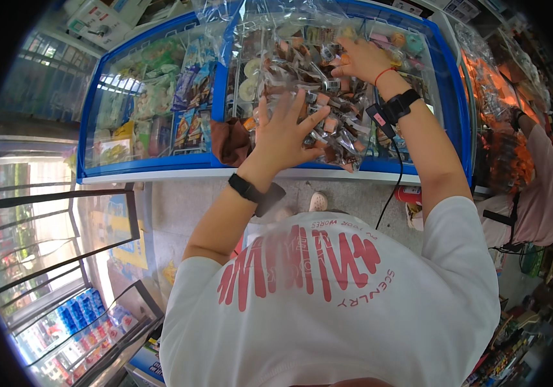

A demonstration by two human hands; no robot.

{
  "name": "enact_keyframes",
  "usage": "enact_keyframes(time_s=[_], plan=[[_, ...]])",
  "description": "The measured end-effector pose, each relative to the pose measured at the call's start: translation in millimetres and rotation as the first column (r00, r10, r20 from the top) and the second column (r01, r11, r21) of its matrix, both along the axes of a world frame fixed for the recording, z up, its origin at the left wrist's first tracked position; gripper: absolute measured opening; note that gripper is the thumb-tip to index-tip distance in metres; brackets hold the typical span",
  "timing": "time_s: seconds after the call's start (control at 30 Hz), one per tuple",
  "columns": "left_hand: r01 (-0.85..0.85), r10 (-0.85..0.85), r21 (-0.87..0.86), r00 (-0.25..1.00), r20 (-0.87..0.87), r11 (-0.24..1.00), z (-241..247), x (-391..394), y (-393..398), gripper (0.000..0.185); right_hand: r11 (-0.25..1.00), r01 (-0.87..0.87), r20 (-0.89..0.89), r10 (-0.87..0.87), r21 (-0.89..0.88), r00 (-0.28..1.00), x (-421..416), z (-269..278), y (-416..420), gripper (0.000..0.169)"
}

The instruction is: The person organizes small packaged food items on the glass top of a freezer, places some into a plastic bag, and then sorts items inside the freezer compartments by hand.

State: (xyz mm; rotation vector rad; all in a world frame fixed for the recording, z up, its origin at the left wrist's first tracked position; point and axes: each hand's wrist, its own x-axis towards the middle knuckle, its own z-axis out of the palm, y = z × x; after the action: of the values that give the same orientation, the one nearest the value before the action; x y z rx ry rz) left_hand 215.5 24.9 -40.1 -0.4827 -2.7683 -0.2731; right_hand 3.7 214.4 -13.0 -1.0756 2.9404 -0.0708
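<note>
A heap of small clear-wrapped packets [327,99], brown and orange inside, is spread over the glass top of a blue-framed chest freezer [219,87]. My left hand [288,130] lies across the near left part of the heap, palm down and fingers spread. Farther off, at the heap's far right side, my right hand [366,60] rests with its fingers apart, the tips among the packets. Neither hand has closed around a packet. Clear plastic film [291,12] stretches along the far side of the heap. A crumpled brown cloth [230,142] sits left of my left hand.
Packaged goods [160,96] show through the freezer's glass. At right, another person in a pink sleeve [549,179] stands beside orange packets [508,150]. A black cable [397,179] hangs from my right wrist. Metal racks [59,217] stand at left.
</note>
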Motion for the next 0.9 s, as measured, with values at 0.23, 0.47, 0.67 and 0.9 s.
enact_keyframes(time_s=[0.23, 0.47, 0.67, 0.9], plan=[[-0.045, 0.043, -0.026, 0.998, -0.049, 0.999, 1.6, -4.3, -3.7, 0.083, 0.982, 0.190, 0.004, -0.190, -0.018, 0.982, 8.2, 21.9, -13.1, 0.066], [-0.032, 0.032, 0.027, 0.999, -0.017, 0.999, 1.6, -6.7, -9.5, 0.089, 0.972, -0.109, -0.327, 0.037, -0.206, 0.944, 8.8, 7.4, 1.0, 0.063], [-0.038, 0.038, 0.025, 0.999, 0.017, 0.999, 1.7, -5.7, -6.5, 0.085, 0.865, -0.446, -0.183, 0.411, -0.228, 0.893, 39.8, -3.5, -41.6, 0.049], [-0.075, 0.073, 0.070, 0.997, 0.029, 0.995, -0.3, -0.2, -6.4, 0.082, 0.969, -0.246, -0.027, 0.246, -0.014, 0.969, 39.2, -18.7, -59.2, 0.020]])
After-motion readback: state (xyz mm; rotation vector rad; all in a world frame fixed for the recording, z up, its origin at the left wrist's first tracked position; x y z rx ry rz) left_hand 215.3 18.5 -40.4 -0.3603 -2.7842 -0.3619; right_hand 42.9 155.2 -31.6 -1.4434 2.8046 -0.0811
